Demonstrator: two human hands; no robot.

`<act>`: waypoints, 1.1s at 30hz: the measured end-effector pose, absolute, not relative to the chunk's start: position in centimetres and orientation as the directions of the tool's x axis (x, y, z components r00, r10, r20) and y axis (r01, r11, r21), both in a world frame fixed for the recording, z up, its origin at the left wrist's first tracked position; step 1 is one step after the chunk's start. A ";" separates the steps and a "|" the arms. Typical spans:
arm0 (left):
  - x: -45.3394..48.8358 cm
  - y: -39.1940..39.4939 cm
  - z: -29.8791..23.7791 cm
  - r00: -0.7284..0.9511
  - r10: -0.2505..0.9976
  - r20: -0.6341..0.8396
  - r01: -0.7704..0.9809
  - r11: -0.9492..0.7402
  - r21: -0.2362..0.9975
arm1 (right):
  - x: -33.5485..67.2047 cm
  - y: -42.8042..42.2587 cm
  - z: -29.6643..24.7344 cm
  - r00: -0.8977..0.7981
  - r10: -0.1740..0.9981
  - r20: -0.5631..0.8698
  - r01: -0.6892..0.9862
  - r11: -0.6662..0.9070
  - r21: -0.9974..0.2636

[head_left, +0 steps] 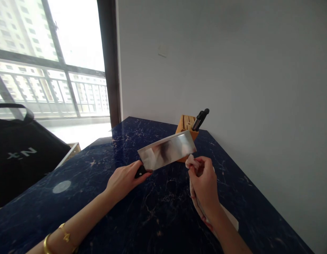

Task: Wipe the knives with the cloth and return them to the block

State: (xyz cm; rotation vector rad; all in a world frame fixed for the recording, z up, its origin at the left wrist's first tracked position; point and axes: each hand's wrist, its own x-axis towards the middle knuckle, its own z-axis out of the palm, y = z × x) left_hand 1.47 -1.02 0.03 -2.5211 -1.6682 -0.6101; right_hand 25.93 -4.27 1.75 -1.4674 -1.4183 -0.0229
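My left hand (126,179) grips the black handle of a cleaver (167,150), holding it above the table with its broad shiny blade tilted up to the right. Close to the blade's lower right corner is my right hand (205,180), its fingers pinched on a bunched white cloth (192,162). Whether that cloth touches the blade I cannot tell. More fabric with red marks (196,206) hangs or lies below my right hand, partly hidden by the forearm. Behind the blade stands a wooden knife block (187,122), its lower part mostly covered by the cleaver.
Black-handled kitchen tools (201,119) stick up from the block. The dark blue marbled table (158,218) meets a grey wall (245,88) on the right. A black bag (23,155) stands beyond the left edge, near a glass door. A pale round spot (61,187) shows on the tabletop.
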 end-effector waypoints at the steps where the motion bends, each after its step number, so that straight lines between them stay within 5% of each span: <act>1: 1.6 -1.1 0.0 0.347 0.875 0.338 0.898 -0.414 0.149 | 25.8 -4.3 1.7 0.288 0.704 0.649 0.738 0.268 -0.619; 9: 3.0 -2.2 -0.1 0.459 0.836 0.303 0.866 -0.497 0.060 | 24.0 -4.5 1.4 -0.049 0.626 0.778 0.806 0.485 -0.339; 15: 3.7 -2.7 -0.1 0.472 0.829 0.301 0.864 -0.502 0.028 | 24.5 -4.3 1.7 0.040 0.619 0.785 0.834 0.412 -0.368; 20: 3.4 -2.7 -0.3 0.493 0.821 0.289 0.855 -0.519 0.017 | 22.9 -4.4 0.6 -0.144 0.656 0.741 0.821 0.497 -0.281; 26: 2.0 -1.7 0.0 0.506 0.828 0.242 0.852 -0.523 0.010 | 24.1 -3.9 0.9 -0.023 0.755 0.655 0.815 0.394 -0.426; 33: 1.4 -1.1 -0.3 0.502 0.842 0.196 0.850 -0.522 0.066 | 25.7 -3.2 0.6 0.008 0.779 0.627 0.831 0.344 -0.438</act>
